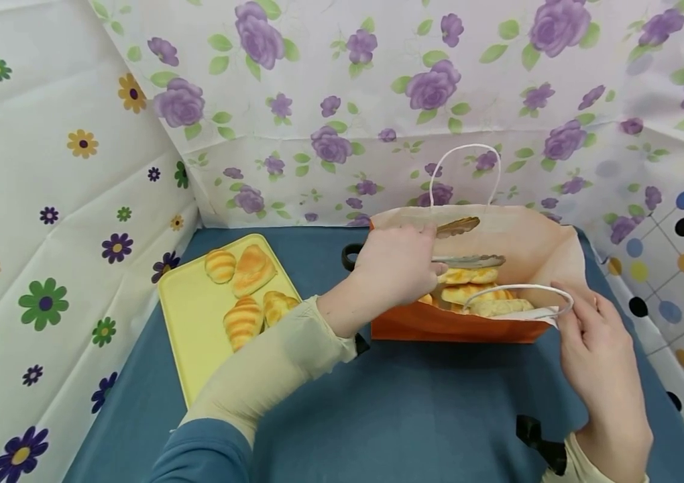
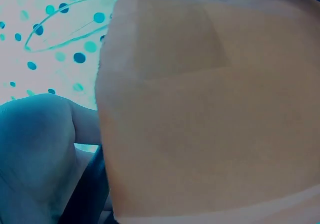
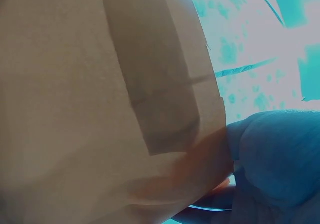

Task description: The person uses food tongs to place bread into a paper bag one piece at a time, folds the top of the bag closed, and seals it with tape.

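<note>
Perhaps the tongs (image 1: 469, 261) gripped by the left hand (image 1: 395, 263) could, swung sideways, tear the bag (image 1: 463, 329) (pinched by the right hand (image 1: 604, 355)).

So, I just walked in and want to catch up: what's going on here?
A person's left hand holds tongs, the tips apart at the mouth of an orange paper bag with several breads inside. The right hand holds the bag at its near right corner. Four more bread pieces show on a yellow tray to the left.
</note>
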The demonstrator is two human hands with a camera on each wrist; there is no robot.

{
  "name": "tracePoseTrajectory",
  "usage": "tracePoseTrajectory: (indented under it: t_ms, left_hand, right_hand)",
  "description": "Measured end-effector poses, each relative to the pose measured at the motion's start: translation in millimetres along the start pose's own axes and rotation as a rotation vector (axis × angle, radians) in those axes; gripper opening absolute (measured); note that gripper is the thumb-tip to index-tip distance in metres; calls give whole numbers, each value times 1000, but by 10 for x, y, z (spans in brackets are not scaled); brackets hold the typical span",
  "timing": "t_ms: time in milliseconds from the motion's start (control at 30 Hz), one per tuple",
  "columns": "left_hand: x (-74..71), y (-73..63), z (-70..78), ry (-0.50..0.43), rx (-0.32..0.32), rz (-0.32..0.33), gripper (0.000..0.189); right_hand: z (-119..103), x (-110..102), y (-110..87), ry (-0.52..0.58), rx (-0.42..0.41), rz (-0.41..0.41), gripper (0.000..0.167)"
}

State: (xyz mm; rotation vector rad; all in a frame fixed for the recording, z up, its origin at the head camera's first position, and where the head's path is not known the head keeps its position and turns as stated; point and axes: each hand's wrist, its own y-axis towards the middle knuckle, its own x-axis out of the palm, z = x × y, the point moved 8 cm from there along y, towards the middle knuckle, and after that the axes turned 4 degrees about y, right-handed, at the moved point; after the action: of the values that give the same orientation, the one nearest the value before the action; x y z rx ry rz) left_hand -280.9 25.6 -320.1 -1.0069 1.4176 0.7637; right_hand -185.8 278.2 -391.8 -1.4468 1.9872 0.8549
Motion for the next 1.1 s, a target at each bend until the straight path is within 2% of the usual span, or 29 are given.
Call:
tracePoseTrajectory:
  t_ms: [200,367,767,900,1100]
  left_hand:
    - [-48,-124,-93,-120,-3,69,75]
    - [-72,-216,-155,-172,-8,110,76]
    - [-68,-398,-287,-336,27,237,74]
    - [-43,-478,-339,-392,30,259,72]
    - [16,-588,-456,-466,-7,268,74]
  right_hand:
    - [-7,-5,-4,-2,4,1,50]
    - [-17,-5,7,-3,3,-1,50]
    - [-42,-20,-16,3,-24,16,49]
    - [-35,-18,-21,-3,-19,9,49]
    - [-22,-34,-50,1,-41,21,48]
